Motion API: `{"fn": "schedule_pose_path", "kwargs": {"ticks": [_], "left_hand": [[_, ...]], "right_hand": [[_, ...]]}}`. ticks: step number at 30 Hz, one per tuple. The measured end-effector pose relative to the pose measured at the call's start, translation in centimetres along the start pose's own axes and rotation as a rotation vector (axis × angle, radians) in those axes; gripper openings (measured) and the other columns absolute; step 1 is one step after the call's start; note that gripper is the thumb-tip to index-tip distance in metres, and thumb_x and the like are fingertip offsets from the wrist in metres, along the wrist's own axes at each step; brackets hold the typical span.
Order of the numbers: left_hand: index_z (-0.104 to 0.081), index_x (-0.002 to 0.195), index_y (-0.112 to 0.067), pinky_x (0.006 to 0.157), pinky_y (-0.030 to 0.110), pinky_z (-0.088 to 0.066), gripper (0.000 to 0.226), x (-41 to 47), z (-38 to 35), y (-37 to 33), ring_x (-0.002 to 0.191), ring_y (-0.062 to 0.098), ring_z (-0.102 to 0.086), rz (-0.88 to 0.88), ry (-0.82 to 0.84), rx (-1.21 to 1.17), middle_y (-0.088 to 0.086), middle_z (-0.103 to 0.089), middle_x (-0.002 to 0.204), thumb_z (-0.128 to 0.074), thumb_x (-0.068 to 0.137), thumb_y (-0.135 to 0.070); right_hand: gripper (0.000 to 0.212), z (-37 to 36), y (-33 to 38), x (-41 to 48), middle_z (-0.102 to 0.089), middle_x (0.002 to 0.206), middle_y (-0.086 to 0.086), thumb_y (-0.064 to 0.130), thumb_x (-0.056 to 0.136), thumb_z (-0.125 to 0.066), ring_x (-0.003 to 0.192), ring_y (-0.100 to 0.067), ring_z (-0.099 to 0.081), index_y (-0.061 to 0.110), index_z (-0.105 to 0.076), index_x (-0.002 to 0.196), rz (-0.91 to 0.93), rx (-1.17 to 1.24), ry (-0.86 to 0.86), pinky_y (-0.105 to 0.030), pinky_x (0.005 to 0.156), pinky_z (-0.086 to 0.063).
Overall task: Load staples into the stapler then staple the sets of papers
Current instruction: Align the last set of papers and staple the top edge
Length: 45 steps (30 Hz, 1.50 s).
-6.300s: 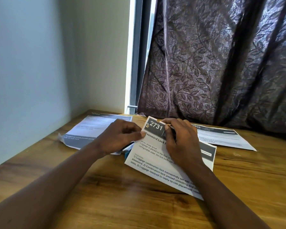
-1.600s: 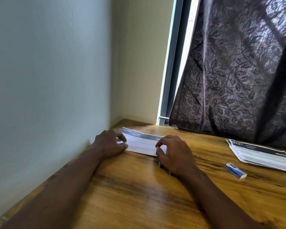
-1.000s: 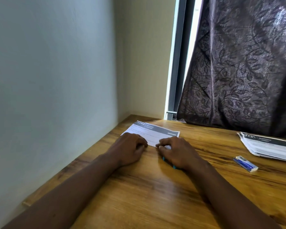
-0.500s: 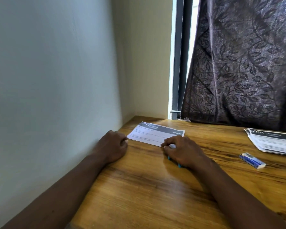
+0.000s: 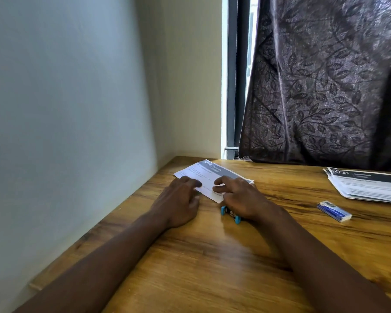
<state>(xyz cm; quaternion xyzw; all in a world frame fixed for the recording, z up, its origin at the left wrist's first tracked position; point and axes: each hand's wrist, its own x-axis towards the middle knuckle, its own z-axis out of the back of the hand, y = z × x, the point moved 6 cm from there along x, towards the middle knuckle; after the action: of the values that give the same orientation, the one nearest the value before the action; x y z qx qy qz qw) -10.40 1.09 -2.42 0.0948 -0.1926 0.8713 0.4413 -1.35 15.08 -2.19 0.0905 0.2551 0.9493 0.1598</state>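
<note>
A set of papers [image 5: 209,173] with a grey header lies flat near the table's far left corner. My left hand [image 5: 178,201] rests beside its left near edge, fingertips touching the sheet. My right hand [image 5: 243,198] has its fingers spread on the paper's near right part. A small blue stapler [image 5: 230,214] is tucked under the right palm, with only its blue ends showing on the table. A blue and white staple box [image 5: 333,211] lies to the right, away from both hands.
A stack of printed paper sets [image 5: 368,185] sits at the right edge of the wooden table [image 5: 212,263]. A pale wall [image 5: 66,132] runs along the table's left side. A dark leaf-patterned curtain [image 5: 325,86] hangs behind.
My left hand has moved right, from the wall side back to the paper's left edge. My right hand stays on the paper with the stapler under it.
</note>
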Motion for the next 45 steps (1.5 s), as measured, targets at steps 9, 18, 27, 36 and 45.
{"fn": "schedule_pose_path", "kwargs": {"ticks": [9, 18, 27, 36, 45], "left_hand": [[-0.068, 0.124, -0.029, 0.098, 0.044, -0.047, 0.036, 0.0, -0.2, -1.7, 0.116, 0.017, -0.056, -0.065, 0.024, 0.022, -0.007, -0.065, 0.124, -0.049, 0.093, -0.028], [-0.063, 0.133, -0.035, 0.105, 0.042, -0.038, 0.052, -1.7, -0.3, -3.7, 0.118, 0.012, -0.051, -0.193, 0.071, 0.064, -0.013, -0.062, 0.134, -0.039, 0.088, -0.031], [-0.070, 0.121, -0.035, 0.096, 0.040, -0.044, 0.040, -1.8, -0.2, -4.1, 0.104, 0.007, -0.054, -0.249, 0.047, -0.116, -0.014, -0.069, 0.118, -0.043, 0.091, -0.035], [-0.050, 0.141, -0.021, 0.106, 0.046, -0.036, 0.060, 4.7, 1.4, 4.5, 0.134, 0.031, -0.048, 0.425, -0.036, 0.044, 0.006, -0.055, 0.146, -0.041, 0.098, -0.063], [-0.059, 0.135, -0.016, 0.091, 0.032, -0.044, 0.056, 6.1, 1.7, 6.4, 0.121, 0.028, -0.061, 0.526, -0.172, -0.250, 0.006, -0.065, 0.134, -0.063, 0.091, -0.049]], "right_hand": [[0.053, 0.3, -0.2, 0.4, -0.060, 0.144, 0.006, 0.005, 0.092, -0.047, 0.137, -0.017, -0.047, 0.026, -0.055, 0.140, 0.003, 0.002, -0.008, -0.046, 0.114, -0.038], [0.053, 0.4, -0.3, 0.4, -0.062, 0.142, 0.004, 0.002, 0.092, -0.048, 0.133, -0.015, -0.053, 0.021, -0.059, 0.140, -0.003, 0.070, -0.039, -0.042, 0.114, -0.042], [0.054, 0.5, -0.6, 0.5, -0.064, 0.138, 0.008, 0.001, 0.090, -0.050, 0.128, -0.013, -0.057, 0.025, -0.061, 0.137, 0.038, 0.062, -0.050, -0.036, 0.108, -0.046], [0.050, 0.8, -0.7, -0.3, -0.078, 0.109, 0.009, -0.007, 0.080, -0.050, 0.096, 0.004, -0.067, 0.021, -0.072, 0.114, 0.097, 0.172, -0.171, -0.014, 0.080, -0.051], [0.045, 0.6, -0.7, 0.0, -0.077, 0.108, 0.012, -0.004, 0.083, -0.054, 0.102, 0.005, -0.067, 0.024, -0.072, 0.113, 0.127, 0.128, -0.181, -0.009, 0.085, -0.049]]}}
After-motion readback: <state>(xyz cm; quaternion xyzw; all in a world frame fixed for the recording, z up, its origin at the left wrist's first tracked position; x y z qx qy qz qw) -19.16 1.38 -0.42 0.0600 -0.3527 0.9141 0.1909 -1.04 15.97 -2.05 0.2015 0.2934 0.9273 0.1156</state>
